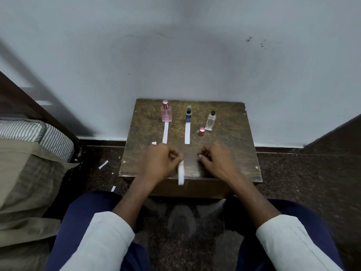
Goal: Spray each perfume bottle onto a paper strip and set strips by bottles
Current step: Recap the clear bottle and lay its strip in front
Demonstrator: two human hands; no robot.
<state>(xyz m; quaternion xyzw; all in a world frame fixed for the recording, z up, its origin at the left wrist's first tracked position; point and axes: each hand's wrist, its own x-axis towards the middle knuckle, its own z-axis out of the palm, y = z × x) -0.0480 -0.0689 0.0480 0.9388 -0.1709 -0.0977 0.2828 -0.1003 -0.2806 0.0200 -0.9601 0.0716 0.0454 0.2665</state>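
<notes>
Left hand [159, 163] pinches a blurred paper strip [181, 173].

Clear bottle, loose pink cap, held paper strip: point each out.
clear bottle [210, 121], head view, glass body.
loose pink cap [201, 131], head view, its side.
held paper strip [181, 174], head view, mid-length.

From my feed the light is dim and cool, falling from above and behind, so I see a broad soft shadow on the wall [175, 55] and a darker diagonal one at the left. The wooden stool [224, 153] shows no glare, only a dull sheen. The paper strip [181, 173] pinched in the left hand [160, 163] is smeared by motion. Straight edges bow toward the corners, and the sleeves [101, 241] near the bottom look soft.
</notes>
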